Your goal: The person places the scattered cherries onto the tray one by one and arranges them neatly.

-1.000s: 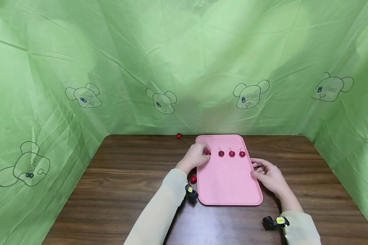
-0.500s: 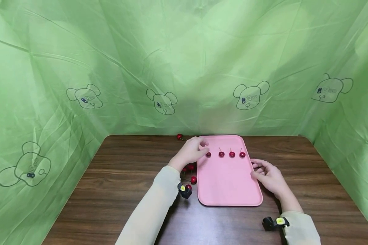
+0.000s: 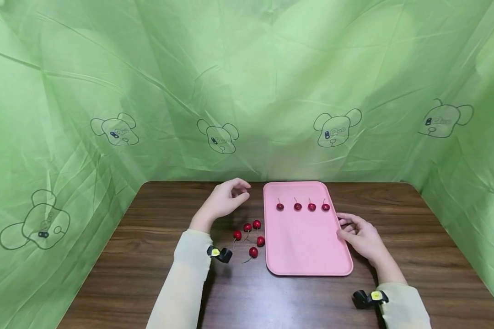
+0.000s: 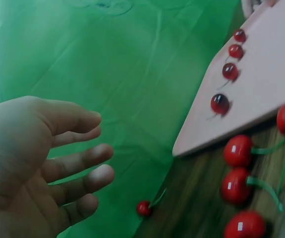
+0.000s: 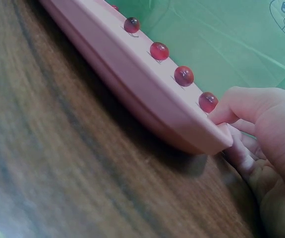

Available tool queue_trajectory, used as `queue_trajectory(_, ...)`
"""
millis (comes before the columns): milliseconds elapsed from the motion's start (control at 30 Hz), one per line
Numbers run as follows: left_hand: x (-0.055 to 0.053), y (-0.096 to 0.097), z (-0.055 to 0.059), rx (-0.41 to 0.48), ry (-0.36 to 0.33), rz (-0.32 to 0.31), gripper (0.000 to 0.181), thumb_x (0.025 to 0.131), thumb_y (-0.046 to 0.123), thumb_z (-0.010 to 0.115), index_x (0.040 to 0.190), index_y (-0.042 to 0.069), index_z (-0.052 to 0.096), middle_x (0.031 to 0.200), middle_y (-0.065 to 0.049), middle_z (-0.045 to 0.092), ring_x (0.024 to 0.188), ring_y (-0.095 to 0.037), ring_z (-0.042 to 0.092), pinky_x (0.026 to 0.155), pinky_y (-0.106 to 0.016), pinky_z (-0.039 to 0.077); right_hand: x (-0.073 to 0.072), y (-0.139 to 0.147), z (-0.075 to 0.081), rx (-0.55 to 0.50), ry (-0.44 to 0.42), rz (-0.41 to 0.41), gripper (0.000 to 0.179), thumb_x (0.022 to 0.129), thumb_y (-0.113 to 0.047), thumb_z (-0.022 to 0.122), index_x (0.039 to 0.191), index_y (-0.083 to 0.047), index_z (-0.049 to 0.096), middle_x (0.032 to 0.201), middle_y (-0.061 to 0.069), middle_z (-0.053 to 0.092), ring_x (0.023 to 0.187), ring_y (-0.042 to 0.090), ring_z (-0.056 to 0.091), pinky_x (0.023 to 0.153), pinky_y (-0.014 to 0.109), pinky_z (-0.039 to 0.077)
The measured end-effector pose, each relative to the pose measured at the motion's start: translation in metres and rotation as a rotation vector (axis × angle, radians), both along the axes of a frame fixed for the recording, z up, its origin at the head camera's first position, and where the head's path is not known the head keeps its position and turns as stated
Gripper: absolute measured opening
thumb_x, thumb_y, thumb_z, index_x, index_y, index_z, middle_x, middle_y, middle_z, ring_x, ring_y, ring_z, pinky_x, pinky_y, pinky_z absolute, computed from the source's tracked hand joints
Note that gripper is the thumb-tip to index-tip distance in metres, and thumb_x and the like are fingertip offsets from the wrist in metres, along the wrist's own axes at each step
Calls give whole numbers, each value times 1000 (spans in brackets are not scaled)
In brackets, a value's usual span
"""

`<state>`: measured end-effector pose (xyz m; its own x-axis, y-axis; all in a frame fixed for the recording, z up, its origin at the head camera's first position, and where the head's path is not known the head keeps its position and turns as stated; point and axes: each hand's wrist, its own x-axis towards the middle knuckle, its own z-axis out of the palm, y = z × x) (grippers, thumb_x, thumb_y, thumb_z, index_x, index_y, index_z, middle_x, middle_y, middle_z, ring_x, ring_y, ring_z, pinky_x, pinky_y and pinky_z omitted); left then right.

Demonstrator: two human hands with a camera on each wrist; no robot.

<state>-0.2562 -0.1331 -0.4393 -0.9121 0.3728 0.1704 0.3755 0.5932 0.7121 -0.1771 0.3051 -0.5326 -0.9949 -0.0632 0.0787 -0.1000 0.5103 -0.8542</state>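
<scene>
My left hand (image 3: pixel 223 199) hovers over the table left of the pink tray (image 3: pixel 308 244), its fingers loosely bent with nothing between them. At the tray's right edge my right hand (image 3: pixel 362 238) grips the rim; in the right wrist view the thumb (image 5: pixel 226 111) lies over it and the other fingers sit outside and below. A row of several red cherries (image 3: pixel 298 207) with stems crosses the upper part of the tray. More loose cherries (image 3: pixel 247 227) lie on the table by its left side. A lone cherry (image 4: pixel 143 208) near the back edge shows in the left wrist view, hidden in the head view.
The dark wooden table (image 3: pixel 160 228) carries everything. Green cloth (image 3: pixel 255 91) with printed bear heads hangs behind and along both sides. Black cameras are strapped to both wrists, the left one (image 3: pixel 220 254) close to the loose cherries.
My left hand has let go of a cherry at the row's left end and moved left off the tray, uncovering the loose cherries. My right hand stays on the rim.
</scene>
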Motion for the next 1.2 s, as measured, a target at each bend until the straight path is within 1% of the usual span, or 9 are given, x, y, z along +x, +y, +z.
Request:
queue_trajectory(67, 4, -10, -3, 21, 4, 10, 25, 104, 21, 73, 129, 15, 73, 114, 0, 76, 98, -19, 68, 89, -40, 55, 0, 0, -1, 1, 1, -2, 51, 97, -4, 79, 145, 3, 64, 120, 20, 70, 89, 10, 65, 74, 21, 52)
queue_trajectory(200, 15, -27, -12, 58, 6, 17, 25, 103, 18, 74, 128, 15, 73, 112, -1, 77, 96, -20, 69, 87, -40, 56, 1, 2, -3, 11, -2, -13, 50, 97, -4, 78, 145, 3, 64, 120, 20, 70, 89, 9, 65, 75, 21, 53)
queue_trajectory(333, 26, -39, -21, 72, 0, 7, 25, 103, 15, 74, 129, 16, 73, 116, -4, 78, 95, -18, 69, 86, -39, 56, 1, 3, -4, 18, -9, -19, 50, 97, -4, 77, 145, 2, 65, 119, 20, 70, 89, 9, 65, 76, 21, 53)
queue_trajectory(400, 31, -43, -25, 72, -10, 0, 26, 104, 14, 74, 129, 17, 72, 119, -7, 78, 95, -18, 69, 84, -38, 56, 1, 3, -4, 19, -9, -16, 50, 97, -4, 77, 145, 2, 64, 120, 20, 69, 90, 9, 65, 76, 21, 53)
queue_trajectory(600, 45, -45, -34, 34, -29, -37, 28, 102, 15, 76, 129, 18, 72, 124, -14, 75, 88, -17, 68, 74, -33, 55, 2, 4, -5, 17, -4, -15, 50, 97, -4, 77, 144, 2, 65, 119, 20, 69, 89, 9, 65, 76, 21, 53)
queue_trajectory(733, 51, -44, -41, -12, -24, -71, 34, 99, 15, 79, 132, 11, 71, 122, -14, 74, 83, -15, 66, 69, -31, 55, 3, 6, -4, 18, -4, -16, 49, 97, -4, 77, 144, 2, 64, 119, 20, 69, 89, 9, 66, 76, 21, 53)
queue_trajectory(833, 55, -42, -47, -33, -40, -93, 39, 98, 16, 80, 135, 8, 70, 121, -12, 73, 79, -13, 66, 67, -31, 56, 3, 6, -3, 23, -12, -15, 50, 98, -5, 77, 145, 1, 64, 120, 20, 69, 90, 10, 66, 76, 21, 53)
queue_trajectory(1000, 60, -42, -56, -47, -55, -105, 42, 94, 19, 85, 131, 7, 70, 112, -8, 71, 78, -12, 63, 69, -31, 56, 0, 3, -2, 22, -6, -9, 50, 98, -7, 78, 145, 1, 64, 120, 19, 70, 91, 12, 66, 76, 22, 54)
queue_trajectory(1200, 59, -45, -64, -140, -71, -107, 51, 85, 28, 95, 127, 12, 71, 102, 1, 66, 87, -14, 61, 77, -31, 52, -3, 1, -4, 31, 2, -22, 49, 97, -6, 78, 143, 2, 66, 118, 19, 70, 89, 11, 66, 75, 22, 54)
